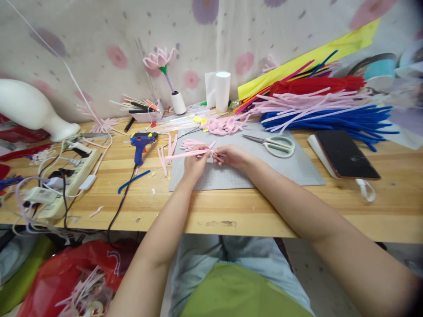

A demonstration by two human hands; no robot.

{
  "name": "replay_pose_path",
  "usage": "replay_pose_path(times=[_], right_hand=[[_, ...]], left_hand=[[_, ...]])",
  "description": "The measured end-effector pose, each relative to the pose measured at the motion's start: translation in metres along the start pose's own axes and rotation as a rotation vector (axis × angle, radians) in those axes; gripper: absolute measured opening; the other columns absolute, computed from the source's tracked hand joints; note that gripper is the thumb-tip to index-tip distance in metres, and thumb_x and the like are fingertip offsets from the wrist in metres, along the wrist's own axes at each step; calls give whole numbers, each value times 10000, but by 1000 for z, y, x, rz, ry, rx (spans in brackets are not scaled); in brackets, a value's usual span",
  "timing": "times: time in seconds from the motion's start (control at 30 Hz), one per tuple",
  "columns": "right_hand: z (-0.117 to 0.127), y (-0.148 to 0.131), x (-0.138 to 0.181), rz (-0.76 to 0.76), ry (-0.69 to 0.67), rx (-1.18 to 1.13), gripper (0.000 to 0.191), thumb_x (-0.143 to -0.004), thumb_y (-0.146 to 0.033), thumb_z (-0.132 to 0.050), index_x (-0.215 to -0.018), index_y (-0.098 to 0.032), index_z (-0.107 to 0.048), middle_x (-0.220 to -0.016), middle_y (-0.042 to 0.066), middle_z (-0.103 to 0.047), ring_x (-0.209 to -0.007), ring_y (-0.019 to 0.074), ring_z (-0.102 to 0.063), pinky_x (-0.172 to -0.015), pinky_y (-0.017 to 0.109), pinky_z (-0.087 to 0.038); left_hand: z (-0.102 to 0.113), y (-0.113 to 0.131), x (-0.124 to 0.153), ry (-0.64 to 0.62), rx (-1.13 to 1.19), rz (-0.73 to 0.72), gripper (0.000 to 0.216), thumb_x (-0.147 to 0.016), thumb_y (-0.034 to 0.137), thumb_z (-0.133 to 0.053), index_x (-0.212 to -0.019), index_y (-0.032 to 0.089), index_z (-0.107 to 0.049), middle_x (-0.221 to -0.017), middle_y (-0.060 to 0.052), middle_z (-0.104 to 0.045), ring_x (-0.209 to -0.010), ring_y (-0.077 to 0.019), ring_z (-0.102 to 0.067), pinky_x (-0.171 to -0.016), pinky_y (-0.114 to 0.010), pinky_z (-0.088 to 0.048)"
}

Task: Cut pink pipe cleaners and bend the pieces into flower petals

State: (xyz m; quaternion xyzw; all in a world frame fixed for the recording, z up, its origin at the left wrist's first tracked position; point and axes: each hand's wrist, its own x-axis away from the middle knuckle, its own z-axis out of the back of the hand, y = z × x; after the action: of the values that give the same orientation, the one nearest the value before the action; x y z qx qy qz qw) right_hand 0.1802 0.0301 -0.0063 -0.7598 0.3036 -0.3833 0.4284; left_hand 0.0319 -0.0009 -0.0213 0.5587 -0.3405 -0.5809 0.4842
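Pink pipe cleaners are pinched in my left hand, their long ends sticking out to the left. Close beside it, my right hand has its fingers closed on the other end of the pink pieces. Both hands meet above the grey cutting mat. Behind my left hand lie more short pink pieces on the mat. Scissors with pale green handles rest to the right of my right hand. A heap of folded pink petals sits at the mat's back edge.
A blue glue gun stands to the left, near a power strip with tangled cords. At the right are a phone on a stand and bundles of blue pipe cleaners. A pink flower stands in a white holder behind.
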Motion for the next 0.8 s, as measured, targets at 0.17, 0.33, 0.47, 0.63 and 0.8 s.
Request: replay_pose_path(times=[0.17,0.33,0.47,0.63,0.8], right_hand=[[-1,-2,0,-66,-13,-24,81,-720,-110,-510,-670,-128,-572,-576,41,-596,-503,108,-546,-415,180,-409],[-6,-4,4,14,6,7,126,-794,-187,-529,-678,-148,-497,-528,-19,-530,-349,30,-334,-313,138,-199],[-6,-6,7,42,39,56,273,-834,-257,-534,-616,-165,-398,-437,-86,-359,-315,5,-181,-311,131,-133],[1,-11,8,-27,-14,61,309,-830,-294,-559,-616,-178,-368,-412,-114,-269,-314,2,-123,-311,126,-135],[6,-14,9,-55,-42,61,301,-822,-275,-569,-621,-173,-368,-419,-110,-290,-320,0,-121,-311,119,-100]], left_hand=[[-1,0,-1,20,132,116,260,-655,371,-685,-815,166,-674,-740,-24,-670,-636,-120,-622,-603,-245,-511],[1,1,-3,70,173,211,330,-617,423,-706,-785,141,-681,-703,-32,-681,-602,-112,-626,-564,-224,-506],[2,1,-3,61,190,237,348,-594,432,-721,-759,131,-671,-689,-40,-679,-592,-112,-623,-538,-217,-495],[2,3,-3,94,229,232,350,-577,435,-733,-736,132,-660,-663,-36,-676,-612,-116,-629,-574,-225,-502],[3,3,-3,84,251,232,344,-582,431,-735,-697,124,-630,-635,-22,-650,-595,-108,-613,-605,-246,-503]])
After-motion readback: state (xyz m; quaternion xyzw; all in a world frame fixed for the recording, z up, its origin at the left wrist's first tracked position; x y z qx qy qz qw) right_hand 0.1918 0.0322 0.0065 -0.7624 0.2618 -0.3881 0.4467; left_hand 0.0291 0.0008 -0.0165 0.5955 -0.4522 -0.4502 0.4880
